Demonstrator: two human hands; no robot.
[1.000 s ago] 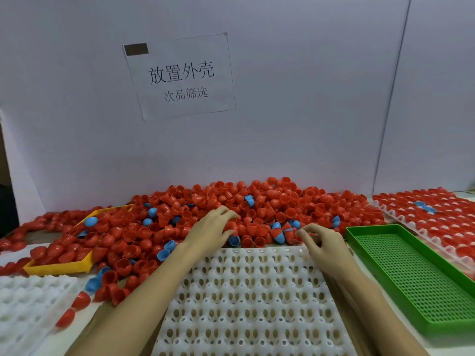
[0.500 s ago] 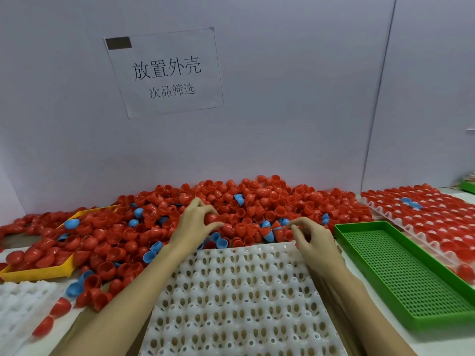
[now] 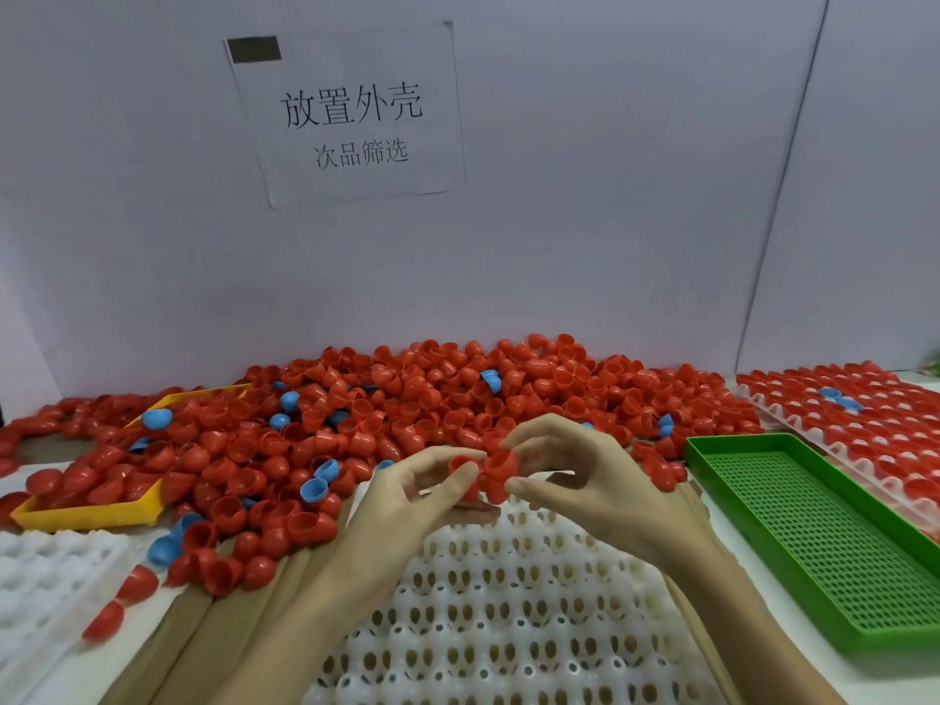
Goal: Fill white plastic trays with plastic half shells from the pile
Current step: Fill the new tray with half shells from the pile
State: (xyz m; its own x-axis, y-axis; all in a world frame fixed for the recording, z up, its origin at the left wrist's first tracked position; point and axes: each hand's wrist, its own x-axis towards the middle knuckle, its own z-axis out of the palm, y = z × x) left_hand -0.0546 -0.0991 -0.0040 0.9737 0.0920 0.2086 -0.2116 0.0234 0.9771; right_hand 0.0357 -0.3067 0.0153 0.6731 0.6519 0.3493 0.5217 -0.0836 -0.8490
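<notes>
The fingers [image 3: 460,478] of the left hand [image 3: 407,506] pinch a red shell [image 3: 465,475], thumb on its near side, forefinger over the top. The right hand [image 3: 590,488] grips a second red shell [image 3: 501,473] between thumb and forefinger, its other fingers loosely curled behind. The two shells touch each other in the air, just above the far edge of the white tray [image 3: 508,618], whose cups in view hold nothing. Both forearms come up from the near edge across this tray. Behind the hands lies the pile [image 3: 458,399] of red shells against the white wall, with a few blue shells [image 3: 314,490] scattered through it. To the left, a yellow tray [image 3: 86,513] sits half buried in the pile, and a second white tray [image 3: 46,582] lies at the near left corner of the bench [image 3: 127,653], with two stray red shells beside it. To the right, a green mesh tray [image 3: 824,541] lies near the right wrist, and beyond it a filled tray [image 3: 864,424] carries rows of red shells with a couple of blue ones. A paper sign [image 3: 351,114] with printed characters hangs on the wall above the pile.
</notes>
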